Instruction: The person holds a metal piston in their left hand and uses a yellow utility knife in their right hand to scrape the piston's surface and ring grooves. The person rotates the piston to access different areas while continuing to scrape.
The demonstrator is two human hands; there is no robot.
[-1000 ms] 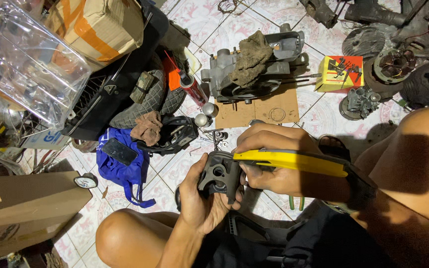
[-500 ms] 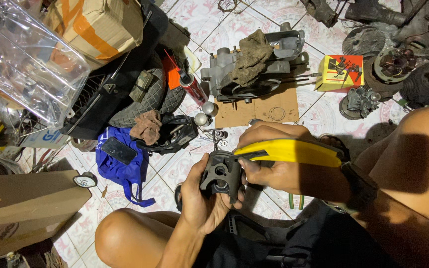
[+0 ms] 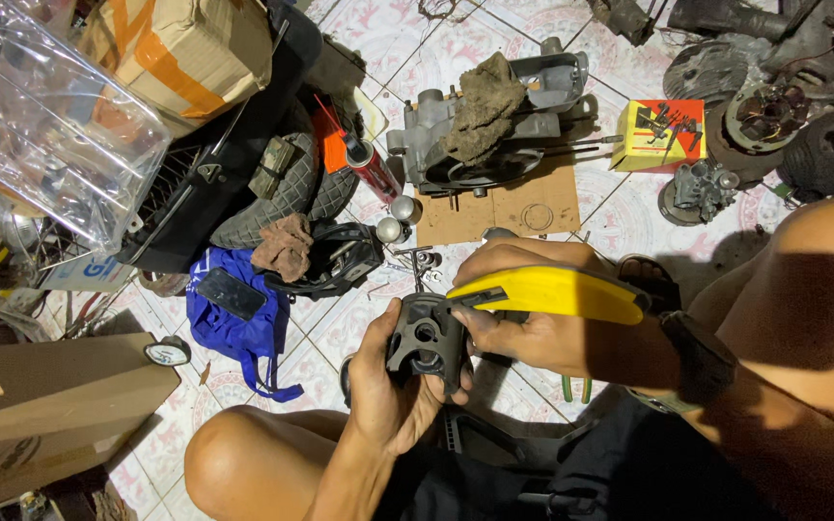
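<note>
Centrally, above the person's lap, the left hand [image 3: 388, 391] grips a dark grey cast metal part [image 3: 425, 340] with a round bore, fingers wrapped around its lower edge and thumb up along its left side. The right hand [image 3: 523, 309] is closed around a yellow-handled tool [image 3: 547, 291], whose front end touches the top of the part. A black wristband [image 3: 697, 359] sits on the right wrist. Both bare knees frame the hands. On the patterned tile floor [image 3: 629, 217] beyond lie an engine casing [image 3: 494, 125] draped with a dirty rag [image 3: 483, 106] on a cardboard sheet [image 3: 514, 210], a red spray can [image 3: 371, 169], a blue bag [image 3: 234, 323], and a yellow and red box [image 3: 656, 135].
</note>
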